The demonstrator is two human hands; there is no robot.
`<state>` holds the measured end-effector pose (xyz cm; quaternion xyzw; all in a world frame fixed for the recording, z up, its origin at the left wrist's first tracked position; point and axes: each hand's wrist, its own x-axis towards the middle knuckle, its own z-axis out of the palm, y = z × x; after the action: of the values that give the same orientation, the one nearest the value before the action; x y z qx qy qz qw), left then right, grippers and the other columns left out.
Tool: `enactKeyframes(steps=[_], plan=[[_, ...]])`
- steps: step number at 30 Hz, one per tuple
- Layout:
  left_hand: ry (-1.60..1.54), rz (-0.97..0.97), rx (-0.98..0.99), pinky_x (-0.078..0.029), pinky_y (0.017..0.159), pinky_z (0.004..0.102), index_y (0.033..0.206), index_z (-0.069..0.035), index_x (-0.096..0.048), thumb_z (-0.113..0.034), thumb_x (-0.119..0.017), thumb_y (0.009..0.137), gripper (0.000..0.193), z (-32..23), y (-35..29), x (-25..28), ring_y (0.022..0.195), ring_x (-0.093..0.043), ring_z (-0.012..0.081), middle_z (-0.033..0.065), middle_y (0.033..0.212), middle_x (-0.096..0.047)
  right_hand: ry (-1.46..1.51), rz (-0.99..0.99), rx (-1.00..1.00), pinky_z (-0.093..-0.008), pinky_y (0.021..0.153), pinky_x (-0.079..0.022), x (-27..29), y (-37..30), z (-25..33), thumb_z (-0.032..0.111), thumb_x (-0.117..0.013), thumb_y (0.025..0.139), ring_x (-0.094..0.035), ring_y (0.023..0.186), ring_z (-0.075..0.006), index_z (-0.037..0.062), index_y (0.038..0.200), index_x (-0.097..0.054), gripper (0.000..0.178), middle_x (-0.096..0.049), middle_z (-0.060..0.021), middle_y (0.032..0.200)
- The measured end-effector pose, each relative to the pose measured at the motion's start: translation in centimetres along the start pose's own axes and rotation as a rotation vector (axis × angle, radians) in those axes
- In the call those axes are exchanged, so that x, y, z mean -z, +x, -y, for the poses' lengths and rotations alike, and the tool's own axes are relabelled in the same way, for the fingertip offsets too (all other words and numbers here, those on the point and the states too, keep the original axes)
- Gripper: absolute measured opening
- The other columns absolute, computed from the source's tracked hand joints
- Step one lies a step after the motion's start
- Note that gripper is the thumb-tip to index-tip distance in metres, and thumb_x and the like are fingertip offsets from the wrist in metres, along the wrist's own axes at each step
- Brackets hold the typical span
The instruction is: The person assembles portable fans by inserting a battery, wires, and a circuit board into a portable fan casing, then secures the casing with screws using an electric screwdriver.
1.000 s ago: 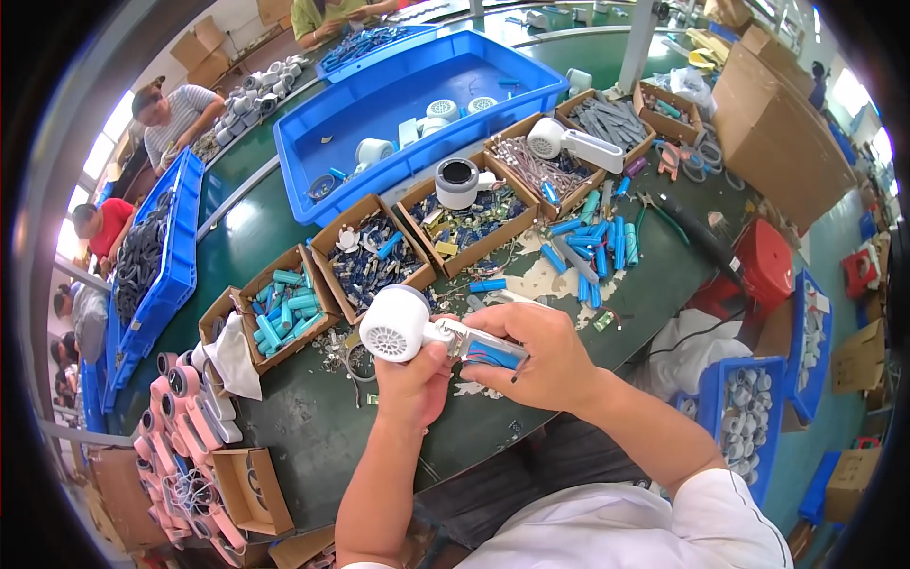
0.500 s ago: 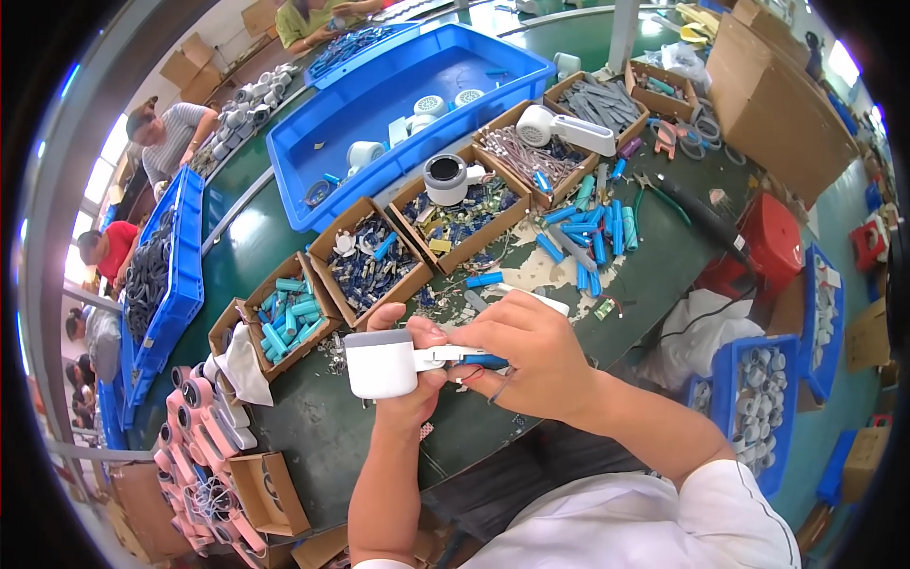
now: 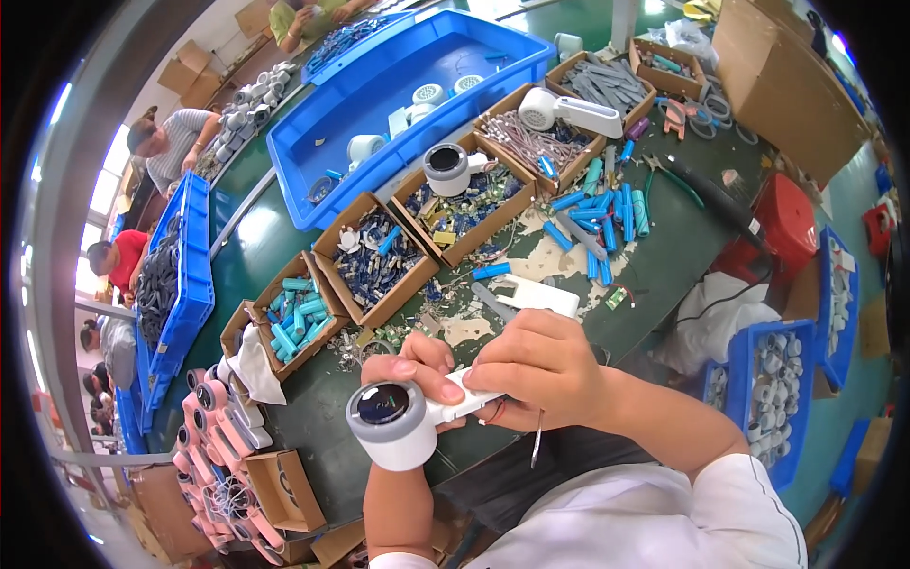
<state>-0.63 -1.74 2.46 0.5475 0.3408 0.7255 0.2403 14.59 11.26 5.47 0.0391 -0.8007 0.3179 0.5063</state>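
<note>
A white handheld fan (image 3: pixel 403 444) is held just below the middle of the frame, its round head tilted so the dark face and grey ring look upward. The left hand (image 3: pixel 422 368) has its fingers bent around the fan's neck, close together on it. The right hand (image 3: pixel 542 365) has its fingers curled over the handle's far end, closed on it; what lies under the palm is hidden. A thin pale strand (image 3: pixel 536 444) hangs below that hand.

On the green table (image 3: pixel 322 408), a white handle cover (image 3: pixel 542 296) lies just above the right hand, with a grey strip (image 3: pixel 493 302) beside it. Loose blue batteries (image 3: pixel 607 223) are heaped right of centre, near pliers (image 3: pixel 681 182) with green grips. Cardboard boxes (image 3: pixel 403 299) of small parts run diagonally through the centre. Beyond them, a large blue tray (image 3: pixel 355 104) fills the upper middle. Pink fans (image 3: pixel 204 427) are piled at lower left, and a person in stripes (image 3: pixel 178 142) appears at upper left.
</note>
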Motion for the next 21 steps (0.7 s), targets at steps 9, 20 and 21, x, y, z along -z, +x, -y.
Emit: enactKeyframes(steps=[9, 20, 21], plan=[[-0.037, 0.050, 0.014, -0.045, 0.084, 0.0383, 0.125, -0.017, -0.054, -0.026, -0.062, 0.097, 0.031, -1.0, 0.7, -1.2, 0.082, -0.049, 0.0202, 0.0072, 0.086, -0.075, -0.003, 0.056, 0.110, -0.0314, 0.056, -0.046, 0.8, -0.5, -0.6, 0.026, -0.076, 0.073, -0.056, 0.067, -0.0193, 0.0113, 0.091, -0.070, 0.024, -0.058, 0.0006, 0.084], [-0.071, 0.054, -0.002, -0.045, 0.088, 0.0400, 0.126, -0.017, -0.057, -0.020, -0.068, 0.093, 0.035, -1.1, 0.6, -1.4, 0.079, -0.052, 0.0196, 0.0084, 0.088, -0.076, 0.006, 0.068, 0.140, -0.0309, 0.056, -0.046, 1.1, -0.3, -0.5, 0.025, -0.075, 0.074, -0.055, 0.066, -0.0187, 0.0106, 0.094, -0.071, 0.025, -0.061, 0.0004, 0.087], [-0.058, 0.050, 0.005, -0.045, 0.089, 0.0402, 0.127, -0.017, -0.057, -0.020, -0.069, 0.093, 0.036, -1.2, 0.6, -1.5, 0.080, -0.052, 0.0196, 0.0083, 0.088, -0.076, 0.011, 0.069, 0.141, -0.0308, 0.056, -0.046, 1.1, -0.3, -0.5, 0.024, -0.075, 0.074, -0.056, 0.066, -0.0187, 0.0105, 0.094, -0.071, 0.024, -0.062, 0.0003, 0.087]])
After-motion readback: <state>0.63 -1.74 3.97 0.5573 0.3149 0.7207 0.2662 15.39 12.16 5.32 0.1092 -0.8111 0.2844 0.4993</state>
